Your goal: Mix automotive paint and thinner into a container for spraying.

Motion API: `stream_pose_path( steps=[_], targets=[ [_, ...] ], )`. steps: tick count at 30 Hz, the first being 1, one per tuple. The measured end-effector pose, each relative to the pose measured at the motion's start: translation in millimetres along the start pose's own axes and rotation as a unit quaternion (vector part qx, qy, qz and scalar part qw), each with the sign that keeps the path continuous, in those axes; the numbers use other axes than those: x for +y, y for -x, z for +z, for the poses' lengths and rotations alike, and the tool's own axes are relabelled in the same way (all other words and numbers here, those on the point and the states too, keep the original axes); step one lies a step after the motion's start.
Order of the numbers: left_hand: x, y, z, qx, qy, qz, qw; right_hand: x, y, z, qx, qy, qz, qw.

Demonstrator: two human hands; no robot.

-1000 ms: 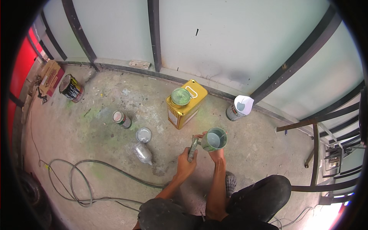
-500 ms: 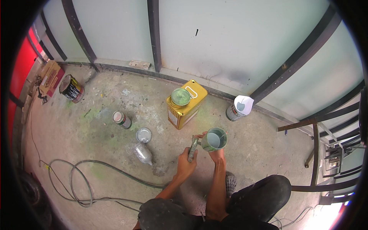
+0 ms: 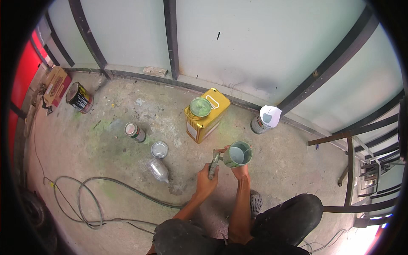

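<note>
My left hand (image 3: 206,182) is closed around the handle of a paint-stained spray gun (image 3: 214,163). Joined to the gun's side is an open, green-smeared paint cup (image 3: 238,154) with grey-green liquid inside. My right hand (image 3: 241,171) grips this cup from below and behind; fingertips show at its left side, and the rest of the fingers are hidden. Beyond the cup stands a yellow rectangular metal can (image 3: 219,104), with a round green-stained lid (image 3: 200,107) on top. Left of my hands, a clear plastic bottle (image 3: 159,170) lies beside a round silver lid (image 3: 159,149).
A small tin (image 3: 134,132) and a larger paint-streaked can (image 3: 79,98) stand leftward. A can (image 3: 257,125) topped with white paper stands near the panelled wall. A looped hose (image 3: 102,204) crosses the floor toward my left forearm. A dark metal frame (image 3: 349,170) stands at right.
</note>
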State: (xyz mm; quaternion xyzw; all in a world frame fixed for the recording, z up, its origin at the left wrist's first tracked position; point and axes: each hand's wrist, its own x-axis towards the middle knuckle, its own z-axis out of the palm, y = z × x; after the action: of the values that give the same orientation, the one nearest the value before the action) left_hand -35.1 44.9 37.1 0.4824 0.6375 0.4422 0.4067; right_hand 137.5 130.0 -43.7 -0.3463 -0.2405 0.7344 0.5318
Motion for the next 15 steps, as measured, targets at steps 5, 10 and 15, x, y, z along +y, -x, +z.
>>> stream_pose_path(
  steps=[5,10,15],
  targets=[
    [1,-2,1,-0.004,0.004,-0.007,1.0,-2,0,2,-0.013,0.016,-0.005,1.0],
    [2,-2,1,0.001,0.002,-0.005,1.0,-6,4,10,0.013,0.009,-0.002,1.0],
    [2,-1,0,0.004,0.0,0.001,1.0,-13,7,20,-0.001,0.008,0.004,1.0]
  ],
)
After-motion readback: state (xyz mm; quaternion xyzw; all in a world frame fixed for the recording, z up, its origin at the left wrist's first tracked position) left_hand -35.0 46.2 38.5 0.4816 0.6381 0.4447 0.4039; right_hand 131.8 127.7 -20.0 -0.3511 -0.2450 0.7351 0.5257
